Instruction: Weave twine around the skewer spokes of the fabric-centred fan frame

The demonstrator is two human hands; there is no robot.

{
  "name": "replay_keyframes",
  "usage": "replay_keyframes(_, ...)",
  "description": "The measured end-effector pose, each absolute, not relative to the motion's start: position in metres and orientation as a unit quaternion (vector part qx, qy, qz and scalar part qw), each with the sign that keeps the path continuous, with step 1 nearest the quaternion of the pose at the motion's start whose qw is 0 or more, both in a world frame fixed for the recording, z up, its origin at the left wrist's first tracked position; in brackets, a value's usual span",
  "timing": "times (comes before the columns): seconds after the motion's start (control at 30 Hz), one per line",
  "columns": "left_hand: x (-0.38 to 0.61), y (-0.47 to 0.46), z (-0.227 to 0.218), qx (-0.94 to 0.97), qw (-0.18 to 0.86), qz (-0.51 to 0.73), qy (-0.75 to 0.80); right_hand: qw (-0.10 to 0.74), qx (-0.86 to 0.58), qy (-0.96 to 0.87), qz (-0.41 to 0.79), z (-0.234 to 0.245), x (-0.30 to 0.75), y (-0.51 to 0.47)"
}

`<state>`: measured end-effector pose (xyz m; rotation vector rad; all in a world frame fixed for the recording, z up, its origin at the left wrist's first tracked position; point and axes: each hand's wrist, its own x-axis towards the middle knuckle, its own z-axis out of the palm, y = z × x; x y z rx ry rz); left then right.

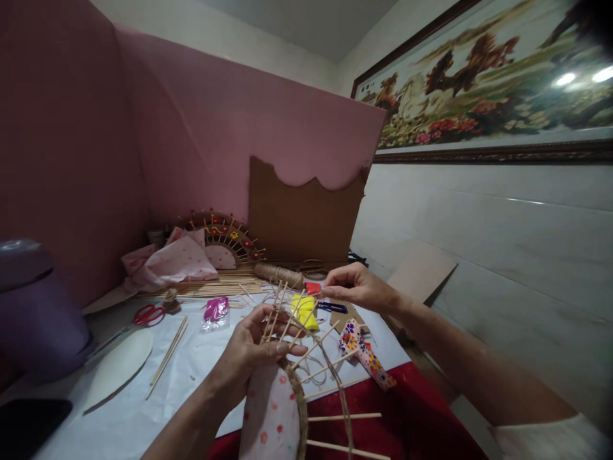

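My left hand [261, 338] grips a half-round craft fan [275, 409], its fingers and thumb closed around the wooden sticks at the upper end. The fan has a pale fabric centre with red flowers, a twine-wrapped rim and thin sticks radiating outward. Twine [335, 364] runs across those sticks in an arc. To the upper right, my right hand [357, 287] is closed in a pinch on what looks like the twine's thin end; the fingertips partly hide it. Just behind the fingertips lies a red packet [313, 289], with a yellow packet [304, 312] below it.
A twine roll [278, 275], a blue cutter [332, 307], red-handled scissors [149, 314] and a floral-wrapped piece [366, 354] lie on the white-covered table. A finished-looking fan [225, 236] leans behind, beside brown cardboard [306, 217]. A purple bottle [38, 313] stands left.
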<state>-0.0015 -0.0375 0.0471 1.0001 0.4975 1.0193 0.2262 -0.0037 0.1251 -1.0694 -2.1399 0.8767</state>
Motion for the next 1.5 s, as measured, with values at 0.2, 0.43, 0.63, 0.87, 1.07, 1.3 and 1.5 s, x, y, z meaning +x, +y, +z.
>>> replay_keyframes(0.2,-0.001,-0.037,0.045,0.457,0.727,0.462,0.220,0.304,-0.404,-0.796,0.332,0.119,0.225,-0.001)
replay_keyframes(0.43,0.000,-0.036,0.045,0.444,0.730,0.470,0.221,0.314,-0.367,-0.791,0.376,0.109,0.227,0.003)
replay_keyframes(0.63,0.000,-0.035,0.043,0.451,0.727,0.465,0.227,0.303,-0.359,-0.795,0.383,0.104,0.229,0.003)
replay_keyframes(0.87,0.000,-0.036,0.043,0.453,0.726,0.467,0.225,0.297,-0.376,-0.800,0.360,0.110,0.228,0.006)
replay_keyframes(1.07,0.000,-0.036,0.044,0.451,0.726,0.464,0.232,0.309,-0.390,-0.811,0.308,0.126,0.224,0.005)
replay_keyframes(1.3,0.000,-0.037,0.046,0.442,0.729,0.466,0.237,0.328,-0.368,-0.822,0.285,0.135,0.219,0.000)
replay_keyframes(1.5,0.001,-0.036,0.045,0.438,0.725,0.473,0.242,0.333,-0.384,-0.836,0.206,0.137,0.215,0.004)
